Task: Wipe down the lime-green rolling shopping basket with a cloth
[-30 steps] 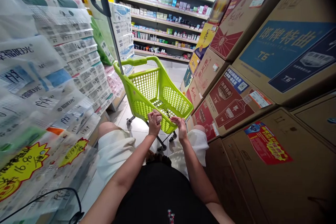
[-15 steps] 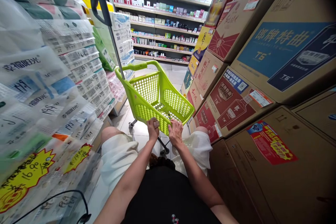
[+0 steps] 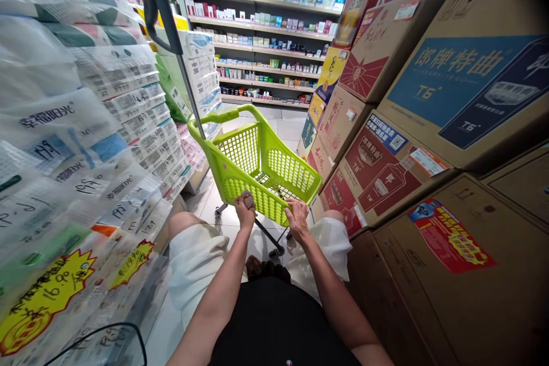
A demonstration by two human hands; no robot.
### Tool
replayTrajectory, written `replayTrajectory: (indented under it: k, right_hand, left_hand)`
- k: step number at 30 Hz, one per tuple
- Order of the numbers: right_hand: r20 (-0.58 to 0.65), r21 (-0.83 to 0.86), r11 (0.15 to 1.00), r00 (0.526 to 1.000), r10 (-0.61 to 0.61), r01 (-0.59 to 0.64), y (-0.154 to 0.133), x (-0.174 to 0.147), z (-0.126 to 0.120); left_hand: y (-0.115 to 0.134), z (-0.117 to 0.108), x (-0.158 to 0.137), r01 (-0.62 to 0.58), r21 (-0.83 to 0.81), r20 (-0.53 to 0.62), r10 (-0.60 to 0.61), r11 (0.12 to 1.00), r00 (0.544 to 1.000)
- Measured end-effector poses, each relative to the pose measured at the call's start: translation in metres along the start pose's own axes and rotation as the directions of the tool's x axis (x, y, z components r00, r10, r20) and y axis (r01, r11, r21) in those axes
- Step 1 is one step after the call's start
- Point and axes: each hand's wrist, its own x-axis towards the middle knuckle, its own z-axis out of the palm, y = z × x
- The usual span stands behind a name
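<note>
A lime-green plastic shopping cart (image 3: 231, 183) with lattice sides stands in front of my knees, and no goods show inside it. My left hand (image 3: 245, 209) is closed in a fist against its near side, below the rim; anything inside the fist is hidden. At the near right corner of the cart, my right hand (image 3: 297, 217) lies at the rim with fingers stretched out and thumb apart. A dark grey loop-handled pole (image 3: 191, 88) rises beside the cart's left end.
Stacks of plastic-wrapped paper packs (image 3: 132, 120) line the left, with a yellow price sign (image 3: 51, 291) low in front. Cardboard cartons (image 3: 467, 74) are piled up on the right. Straight ahead are shelves (image 3: 266, 26) of small packaged goods. A thin black cable (image 3: 107, 326) curves at lower left.
My right hand has slid slightly right along the rim, and its fingers have spread. My left fist has shifted slightly left. The view has tilted a little.
</note>
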Motion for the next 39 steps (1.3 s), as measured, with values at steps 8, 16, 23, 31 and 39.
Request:
replayTrajectory:
  k: [8,16,23,31,39]
  right_hand:
    - [-0.071,0.032,0.999,0.997,0.019,-0.017,0.019,0.004,-0.020]
    - [-0.101,0.092,0.995,0.993,0.058,-0.049,0.028,0.010,-0.033]
    - [-0.116,0.102,0.995,0.993,0.018,-0.006,0.022,0.009,-0.032]
    - [-0.128,0.101,0.995,0.992,0.006,0.007,0.024,0.010,-0.037]
    - [-0.122,0.090,0.996,0.993,-0.006,0.017,0.025,0.009,-0.034]
  left_hand:
    - [0.014,-0.001,0.014,-0.130,0.067,0.103,0.123,0.989,0.987]
    - [0.028,-0.001,0.006,-0.183,0.081,0.093,0.175,0.980,0.980]
    - [0.022,-0.012,0.013,-0.025,0.117,0.003,0.025,0.993,1.000]
    - [0.034,-0.020,0.057,-0.132,0.067,-0.066,0.137,0.989,0.988]
    - [0.014,-0.024,0.043,0.017,0.090,-0.078,-0.010,0.996,0.997]
